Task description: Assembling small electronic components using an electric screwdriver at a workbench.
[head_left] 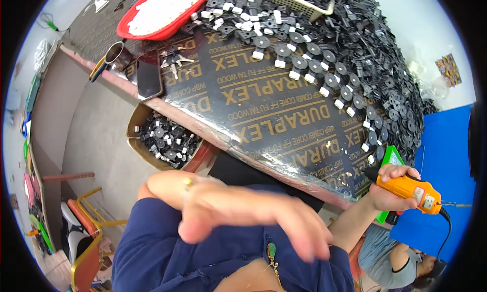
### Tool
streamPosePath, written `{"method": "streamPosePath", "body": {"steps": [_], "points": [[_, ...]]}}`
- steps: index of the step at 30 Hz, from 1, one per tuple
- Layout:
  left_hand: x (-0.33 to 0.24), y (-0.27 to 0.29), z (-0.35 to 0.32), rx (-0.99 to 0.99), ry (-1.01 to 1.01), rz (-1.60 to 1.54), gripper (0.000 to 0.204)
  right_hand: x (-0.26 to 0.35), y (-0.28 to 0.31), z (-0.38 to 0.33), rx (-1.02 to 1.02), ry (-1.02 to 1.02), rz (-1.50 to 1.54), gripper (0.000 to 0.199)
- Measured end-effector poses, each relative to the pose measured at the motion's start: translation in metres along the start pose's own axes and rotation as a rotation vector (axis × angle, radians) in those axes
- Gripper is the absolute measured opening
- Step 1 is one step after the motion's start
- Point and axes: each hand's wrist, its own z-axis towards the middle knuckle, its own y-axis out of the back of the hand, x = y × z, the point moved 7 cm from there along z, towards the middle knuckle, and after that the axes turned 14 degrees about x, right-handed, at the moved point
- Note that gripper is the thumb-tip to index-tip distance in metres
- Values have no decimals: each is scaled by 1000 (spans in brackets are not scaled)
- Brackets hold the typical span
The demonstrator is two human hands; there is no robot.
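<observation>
My right hand [381, 196] is wrapped round an orange electric screwdriver [412, 188] at the table's right end. A black cord hangs from the tool's rear end, and its black nose points left. My left hand [258, 206] is raised in front of my navy shirt, smeared by motion, thumb apart and fingers stretched, with nothing visible in it. Beyond the hands, black round plastic parts with white blocks [314, 66] stand in curved rows on the dark printed table [253, 99]. Behind the screwdriver shows a green tray [390, 157].
A large heap of black parts [375, 48] lies far right, near a beige basket [299, 5]. A red basin [147, 33] holds white pieces. Left are keys [177, 64], a phone [149, 76], a metal mug [117, 56] and a filled cardboard box [134, 132]. Another person [385, 256] sits lower right.
</observation>
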Motion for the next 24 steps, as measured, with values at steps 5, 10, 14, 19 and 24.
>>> {"method": "streamPosePath", "body": {"steps": [5, 10, 14, 19, 24], "points": [[25, -28, 50, -322, -181, -797, 133, 15, 21, -19, -68, 31, -94, 84], [54, -15, 57, 73, -417, -548, 136, 30, 39, -32, -128, 26, -139, 84], [54, -10, 60, 19, -291, -601, 138, 30, 47, -36, -135, 43, -127, 84], [62, -6, 64, 110, -135, -528, 135, 27, 41, -31, -100, 40, -157, 82], [80, 10, 71, 107, 115, -428, 119, 31, 47, -29, -137, 62, -175, 82]]}}
